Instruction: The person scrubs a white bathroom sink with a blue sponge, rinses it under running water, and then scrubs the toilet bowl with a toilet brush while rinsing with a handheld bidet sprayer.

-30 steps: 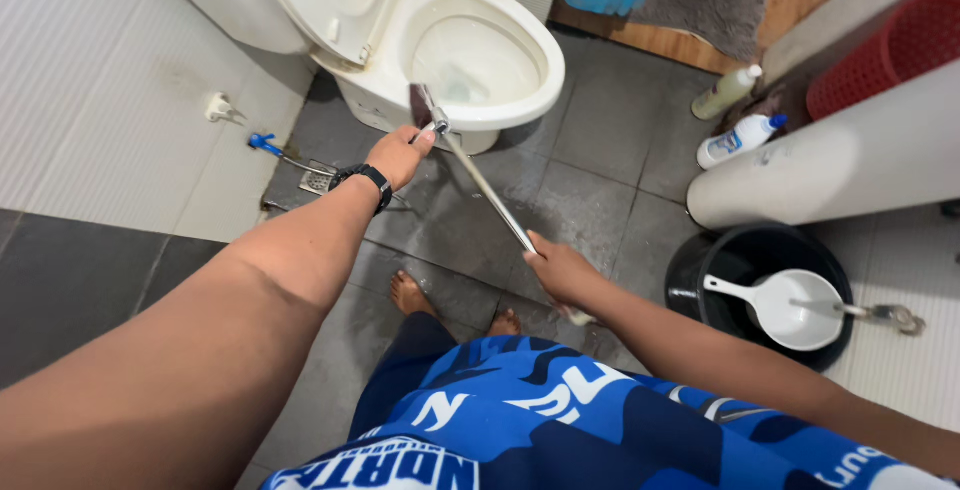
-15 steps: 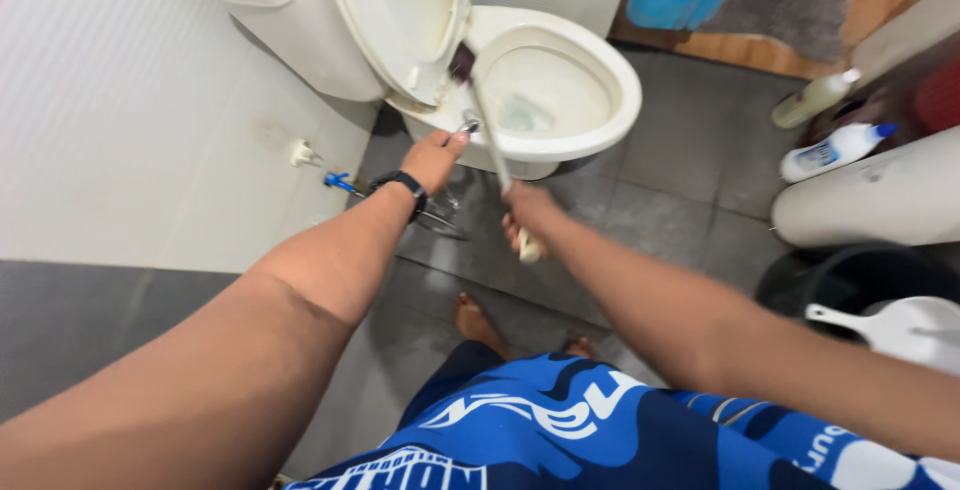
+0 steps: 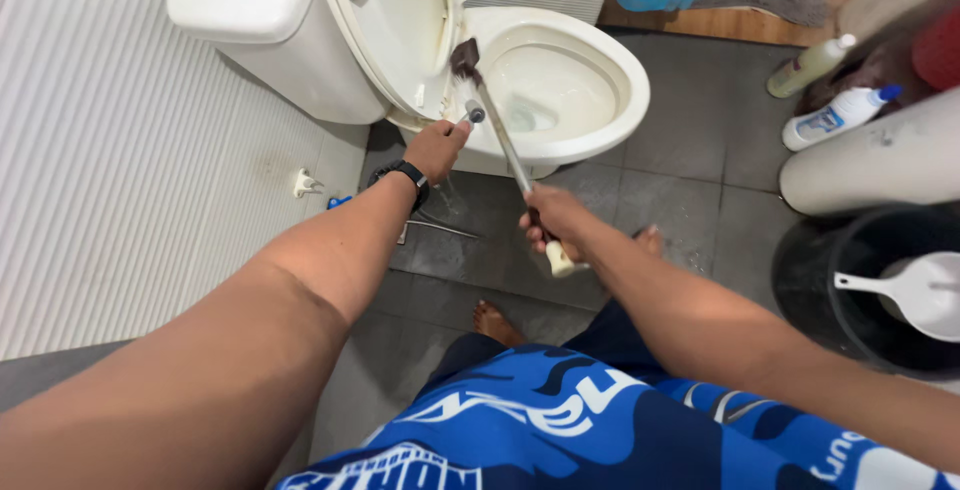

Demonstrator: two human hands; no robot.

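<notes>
Brush (image 3: 500, 125) raised to seat, both hands (image 3: 556, 220) gripping, arms outstretched

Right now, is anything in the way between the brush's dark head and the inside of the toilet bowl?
Nothing visible. The brush, held by the right hand, has its dark head at the bowl's back rim, beside the raised seat. The left hand holds a sprayer beside the handle, outside the bowl.

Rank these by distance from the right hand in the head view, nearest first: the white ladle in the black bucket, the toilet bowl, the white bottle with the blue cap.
Measured from the right hand, which grips the brush handle:
1. Toilet bowl, just ahead of it, at upper centre.
2. White bottle with the blue cap, lying on the floor to the upper right.
3. White ladle, in the black bucket at the far right edge.
</notes>
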